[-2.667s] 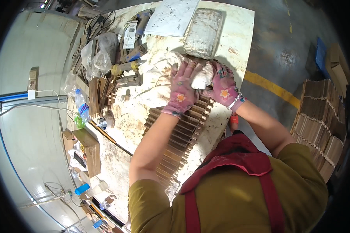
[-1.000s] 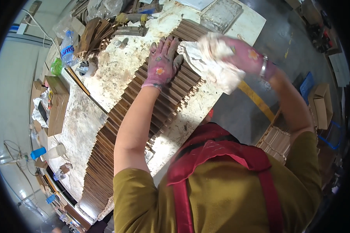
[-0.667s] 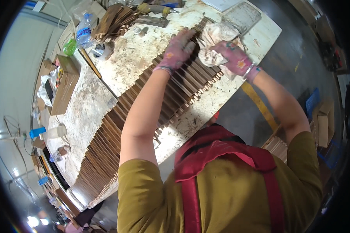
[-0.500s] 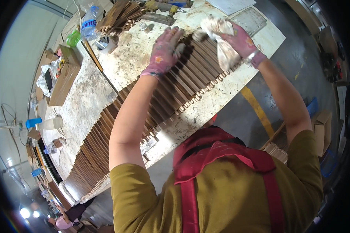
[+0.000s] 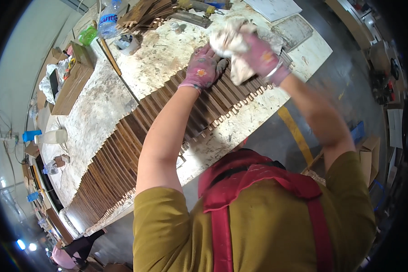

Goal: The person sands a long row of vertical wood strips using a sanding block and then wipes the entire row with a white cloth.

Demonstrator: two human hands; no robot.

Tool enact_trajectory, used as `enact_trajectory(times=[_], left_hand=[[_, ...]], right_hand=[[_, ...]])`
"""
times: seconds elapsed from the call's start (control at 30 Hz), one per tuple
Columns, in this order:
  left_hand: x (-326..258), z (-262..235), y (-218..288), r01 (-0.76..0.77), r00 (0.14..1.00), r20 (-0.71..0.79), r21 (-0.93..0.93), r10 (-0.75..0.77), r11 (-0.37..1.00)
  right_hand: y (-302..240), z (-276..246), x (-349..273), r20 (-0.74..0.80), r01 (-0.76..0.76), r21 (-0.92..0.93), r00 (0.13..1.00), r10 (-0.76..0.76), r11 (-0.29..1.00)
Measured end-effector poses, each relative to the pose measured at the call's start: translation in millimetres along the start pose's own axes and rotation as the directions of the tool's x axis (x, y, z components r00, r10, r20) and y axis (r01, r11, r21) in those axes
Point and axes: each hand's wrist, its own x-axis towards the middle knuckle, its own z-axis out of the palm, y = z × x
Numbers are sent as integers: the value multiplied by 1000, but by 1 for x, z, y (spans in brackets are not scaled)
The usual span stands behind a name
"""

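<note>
A long row of dark brown wooden slats (image 5: 162,110), with pale tenons at their ends, lies side by side along the table. My left hand (image 5: 203,70), in a pink flowered glove, rests on the slats near their far edge, fingers flat and thumb apart. In the same kind of glove, my right hand (image 5: 262,58) grips a crumpled off-white rag (image 5: 231,40). The rag hangs over the right end of the row and covers part of those slats. Motion blurs my right hand and forearm.
Beyond the slats on the stained white table (image 5: 156,63) are a pile of wooden pieces (image 5: 145,13), a power tool (image 5: 199,6), a tape roll (image 5: 128,44) and a plastic bottle (image 5: 108,20). A wooden box (image 5: 75,86) stands left. Another person (image 5: 70,254) is at lower left.
My right hand has swept left with the rag, toward my left hand. My left hand has moved slightly right and nearer along the slats, its fingers less spread. The view has shifted a little.
</note>
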Motion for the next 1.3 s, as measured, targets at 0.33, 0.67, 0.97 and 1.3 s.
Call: enact_trajectory(times=[0.33,0.67,0.97,1.3], left_hand=[[-37,-91,87,-55,940,-200,-887,-276,458],[-142,-159,10,-115,613,-181,-983,-769,140],[-130,-56,1,235,972,-28,160,-234,959],[-165,-109,-6,218,976,37,-145,-215,965]], right_hand=[[5,-48,-80,414,-465,871,868,272,157],[-81,15,-64,-37,4,358,999,10,934],[-50,121,-70,76,70,-467,996,-38,881],[-121,133,-73,465,304,-352,878,-117,885]])
